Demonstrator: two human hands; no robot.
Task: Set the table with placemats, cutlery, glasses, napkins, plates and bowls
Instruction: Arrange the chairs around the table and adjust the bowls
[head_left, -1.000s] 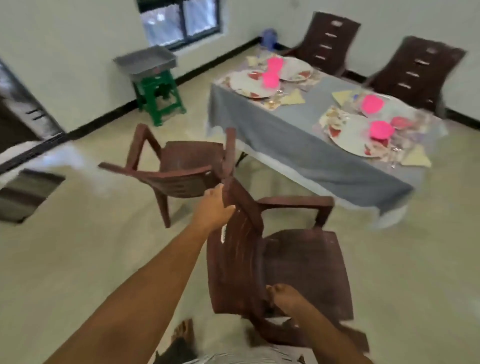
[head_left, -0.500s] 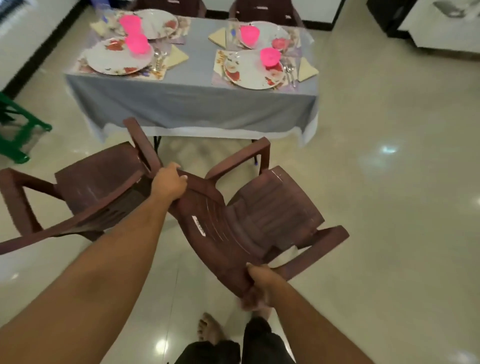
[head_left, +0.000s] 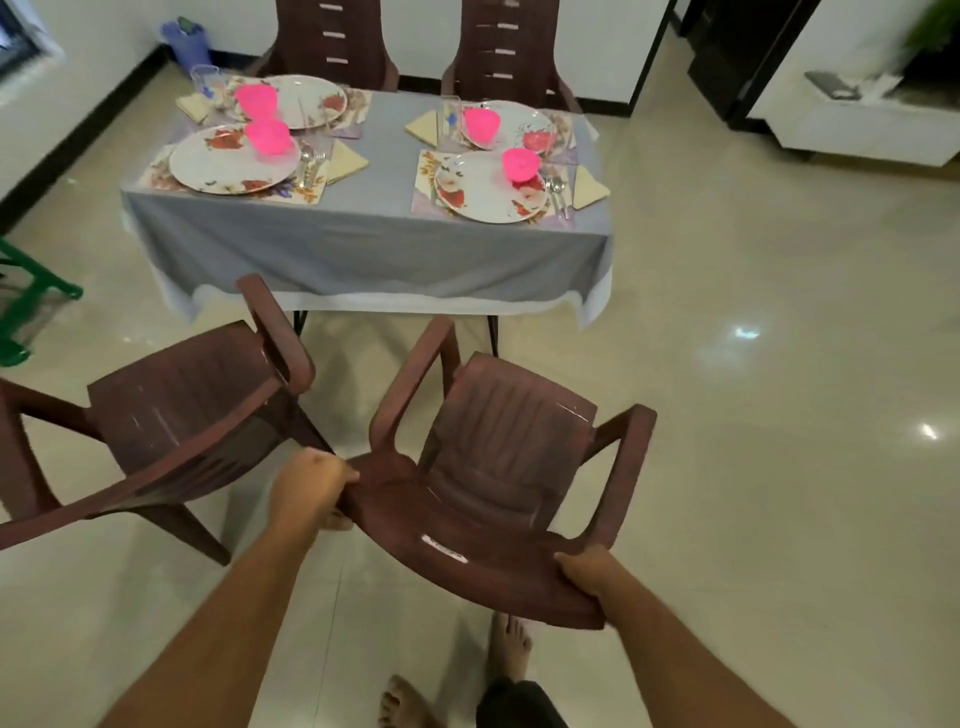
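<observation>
I hold a brown plastic armchair (head_left: 498, 467) by the top of its backrest, facing the table. My left hand (head_left: 306, 486) grips the backrest's left corner and my right hand (head_left: 589, 571) grips its right corner. The table (head_left: 363, 244), under a grey cloth, carries several place settings: floral plates (head_left: 228, 163) on placemats (head_left: 426, 179), pink bowls (head_left: 521, 163), folded yellow napkins (head_left: 589, 187), cutlery (head_left: 558, 192) and a glass (head_left: 205, 80).
A second brown armchair (head_left: 171, 415) stands tilted just left of mine, close to my left hand. Two dark chairs (head_left: 332, 41) sit behind the table. A green stool (head_left: 31, 301) is at the left edge; a white cabinet (head_left: 872, 124) is at the right. My bare feet (head_left: 511, 644) are below.
The chair in my hands has swung round to face the table squarely and come down nearer the floor. My view has turned toward the table. Both hands kept their hold.
</observation>
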